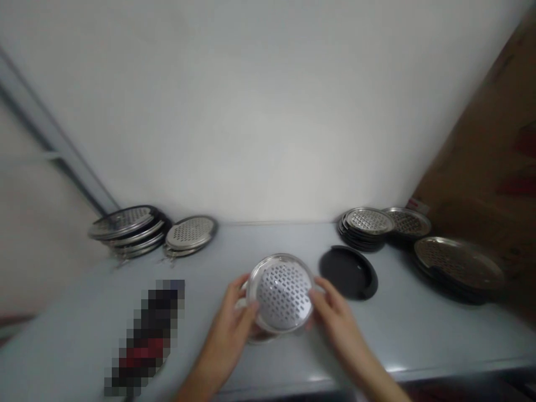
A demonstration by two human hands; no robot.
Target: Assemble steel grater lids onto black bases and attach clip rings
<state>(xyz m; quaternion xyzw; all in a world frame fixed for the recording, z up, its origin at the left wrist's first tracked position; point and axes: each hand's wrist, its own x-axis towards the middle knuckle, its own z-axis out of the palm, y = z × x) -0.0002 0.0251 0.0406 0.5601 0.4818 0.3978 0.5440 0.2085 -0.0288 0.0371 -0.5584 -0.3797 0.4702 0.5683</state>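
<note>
A round metal grater plate (285, 296), with rows of slots in its middle and a smooth shiny rim, is held up over the front part of the table. On its left edge my left hand (234, 312) is closed, thumb on top. My right hand (333, 304) grips the opposite edge, also with the thumb on the upper face. Just below the plate's lower left edge shows part of another shiny rim, mostly hidden. Right of my right hand lies a black round tray (347, 272) with a raised rim.
At the back left are a stack of round graters (129, 231) and a smaller pile (190, 233). More graters (366, 226) are stacked back right, with larger ones (460, 265) nearer the right edge. A pixelated dark and red object (146, 340) lies left on the grey table (402, 335).
</note>
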